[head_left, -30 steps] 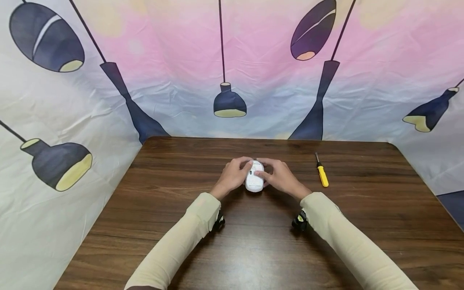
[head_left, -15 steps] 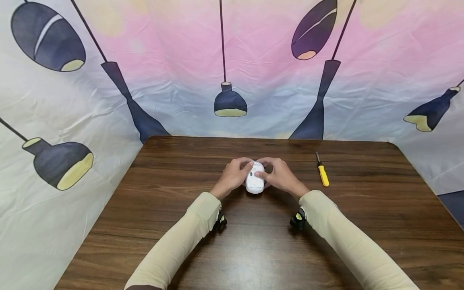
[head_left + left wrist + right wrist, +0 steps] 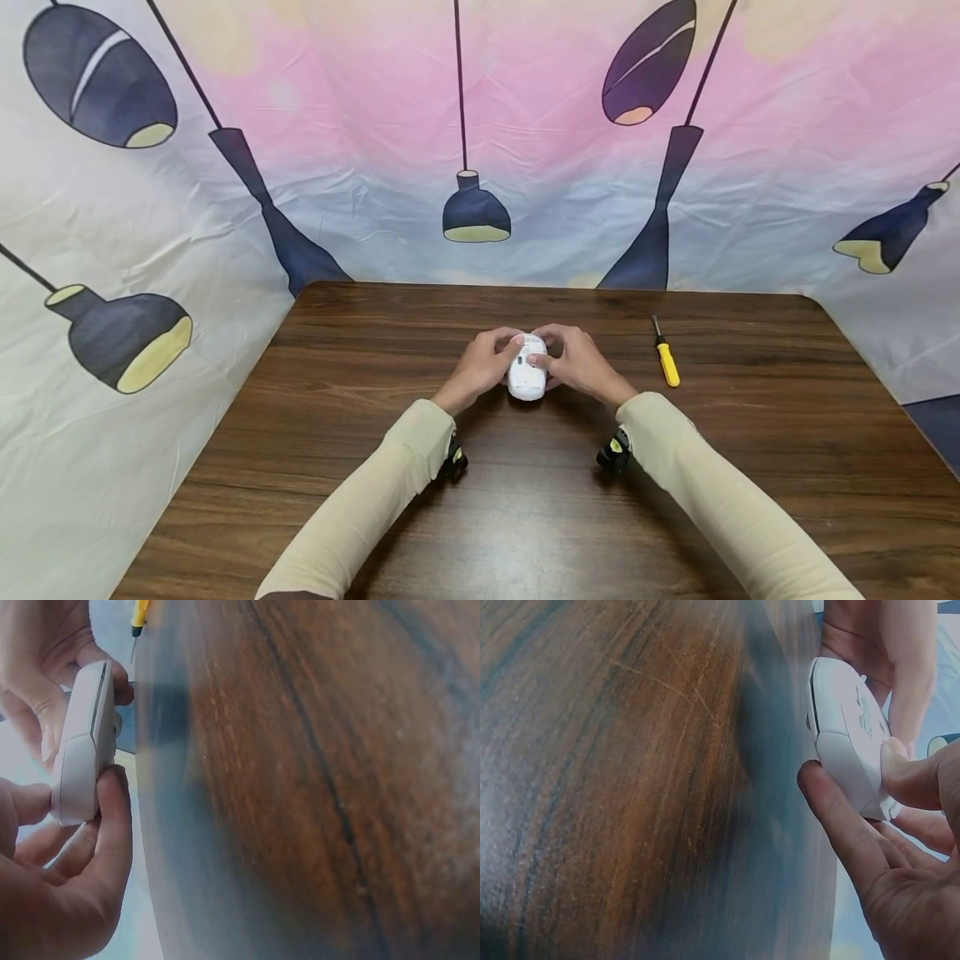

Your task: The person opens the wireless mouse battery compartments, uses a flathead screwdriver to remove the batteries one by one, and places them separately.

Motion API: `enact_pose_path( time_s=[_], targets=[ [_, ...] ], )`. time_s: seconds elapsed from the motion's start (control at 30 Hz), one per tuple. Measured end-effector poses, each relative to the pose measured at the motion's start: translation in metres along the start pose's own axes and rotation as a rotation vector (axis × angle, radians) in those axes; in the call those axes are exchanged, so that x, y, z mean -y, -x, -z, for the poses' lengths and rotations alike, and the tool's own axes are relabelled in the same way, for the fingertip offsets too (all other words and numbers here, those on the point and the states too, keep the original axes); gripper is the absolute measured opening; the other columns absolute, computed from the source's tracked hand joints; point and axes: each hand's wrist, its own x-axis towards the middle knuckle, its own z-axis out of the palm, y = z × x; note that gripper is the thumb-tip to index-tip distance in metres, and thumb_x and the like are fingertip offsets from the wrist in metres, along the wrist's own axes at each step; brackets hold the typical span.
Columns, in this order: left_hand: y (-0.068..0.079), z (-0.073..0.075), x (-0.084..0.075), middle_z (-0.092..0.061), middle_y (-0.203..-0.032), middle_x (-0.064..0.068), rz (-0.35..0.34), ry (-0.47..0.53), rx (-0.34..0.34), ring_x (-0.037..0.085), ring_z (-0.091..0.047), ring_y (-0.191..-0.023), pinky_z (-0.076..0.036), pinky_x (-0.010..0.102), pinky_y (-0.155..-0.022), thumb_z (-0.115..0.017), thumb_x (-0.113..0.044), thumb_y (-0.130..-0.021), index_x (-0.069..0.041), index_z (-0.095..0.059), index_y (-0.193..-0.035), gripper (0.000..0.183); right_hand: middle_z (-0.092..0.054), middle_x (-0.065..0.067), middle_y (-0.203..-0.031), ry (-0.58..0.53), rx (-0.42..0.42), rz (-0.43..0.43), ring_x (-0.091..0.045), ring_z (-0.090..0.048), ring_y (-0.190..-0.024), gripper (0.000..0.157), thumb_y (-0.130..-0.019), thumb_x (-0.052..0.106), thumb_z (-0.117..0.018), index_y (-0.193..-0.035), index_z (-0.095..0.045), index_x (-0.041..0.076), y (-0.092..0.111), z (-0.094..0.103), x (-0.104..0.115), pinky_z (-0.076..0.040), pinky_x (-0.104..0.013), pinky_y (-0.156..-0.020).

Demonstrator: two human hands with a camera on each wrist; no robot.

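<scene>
Between the two hands is a white computer mouse [image 3: 527, 379], its underside with a small dark sensor opening turned up toward the head camera. My left hand [image 3: 481, 363] grips its left side near the far end, thumb on the underside. On the opposite side my right hand [image 3: 583, 365] holds it, the thumb pressing on the underside. In the left wrist view the mouse [image 3: 81, 742] appears edge-on, lifted off the table. The right wrist view shows the mouse's [image 3: 847, 742] side seam and printed underside. Fingers beneath it are partly hidden from the head view.
A screwdriver [image 3: 667, 362] with a yellow handle lies on the dark wooden table [image 3: 360, 517], right of the hands. Behind the table hangs a cloth backdrop [image 3: 375, 150] printed with lamps. Each wrist carries a small black camera.
Both hands keep hold of the mouse in nearly the same place. The mouse has shifted very slightly toward the person and tilted a little; the screwdriver lies still.
</scene>
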Motion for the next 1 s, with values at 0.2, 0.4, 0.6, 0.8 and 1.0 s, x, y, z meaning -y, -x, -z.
enact_pose_path(
  time_s=[0.2,0.4,0.6,0.8,1.0],
  targets=[
    [0.000,0.003,-0.001,-0.068,-0.116,0.019,0.083,0.121,0.072,0.020,-0.067,-0.087,-0.062,0.032,-0.075,-0.049,-0.017,-0.108,0.007,-0.051,-0.141,0.041,-0.063,-0.024,-0.114,0.008,-0.010,-0.016,-0.024,-0.069,-0.073,0.040,-0.096,0.007,-0.071,-0.132,-0.060,-0.003,0.000,0.001,0.001,-0.064,-0.039,-0.060],
    [0.001,0.005,-0.005,-0.065,-0.119,0.018,0.140,0.157,0.112,0.019,-0.067,-0.087,-0.061,0.033,-0.081,-0.059,-0.010,-0.100,0.004,-0.047,-0.146,0.049,-0.061,-0.025,-0.116,-0.017,0.003,-0.029,-0.024,-0.070,-0.072,0.039,-0.097,0.006,-0.070,-0.133,-0.059,-0.004,-0.001,0.002,0.000,-0.065,-0.038,-0.060],
    [0.003,0.006,-0.006,-0.065,-0.118,0.019,0.150,0.191,0.143,0.020,-0.068,-0.088,-0.060,0.034,-0.085,-0.061,-0.008,-0.098,0.007,-0.042,-0.148,0.055,-0.060,-0.026,-0.117,-0.056,0.024,-0.051,-0.025,-0.070,-0.066,0.040,-0.096,0.005,-0.070,-0.133,-0.058,-0.005,-0.002,0.004,0.001,-0.065,-0.041,-0.061],
    [0.003,0.005,-0.004,-0.066,-0.115,0.019,0.162,0.201,0.149,0.021,-0.068,-0.086,-0.060,0.035,-0.084,-0.060,-0.006,-0.098,0.009,-0.040,-0.148,0.056,-0.067,-0.024,-0.111,0.015,-0.010,-0.024,-0.026,-0.069,-0.070,0.037,-0.092,0.006,-0.075,-0.126,-0.064,-0.006,-0.005,0.007,0.000,-0.065,-0.043,-0.064],
    [0.002,0.003,-0.002,-0.068,-0.111,0.019,0.176,0.203,0.152,0.022,-0.069,-0.088,-0.060,0.036,-0.086,-0.061,-0.008,-0.099,0.009,-0.037,-0.149,0.058,-0.071,-0.020,-0.104,0.070,-0.025,0.003,-0.026,-0.068,-0.078,0.032,-0.093,0.006,-0.075,-0.122,-0.069,-0.006,-0.006,0.010,-0.003,-0.063,-0.042,-0.068]
  ],
)
